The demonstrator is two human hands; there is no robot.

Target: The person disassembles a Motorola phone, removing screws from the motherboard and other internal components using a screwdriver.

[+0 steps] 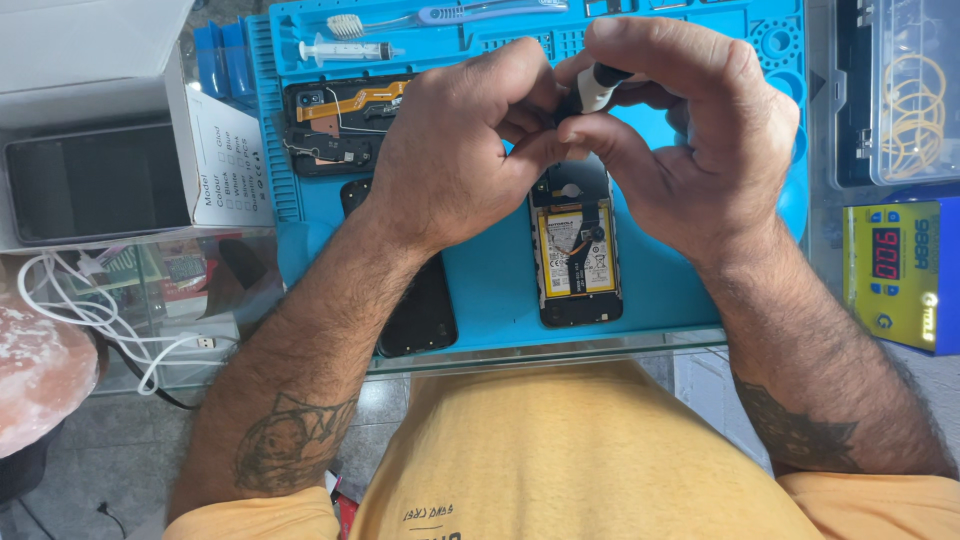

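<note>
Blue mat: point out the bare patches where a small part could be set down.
On the blue mat, bare patches lie between the black panel and the opened phone, and right of that phone near the edge. The top is crowded: syringe, toothbrush, phone frame, both hands.

Bright, even daylight fills the scene, seemingly from above and ahead. Colours are saturated on the blue mat [500, 290]. Soft shadows fall beneath the forearms. The glass tabletop [180, 300] shows faint reflections. Focus is sharp at centre; wide-angle bending stretches the edges slightly.
</note>
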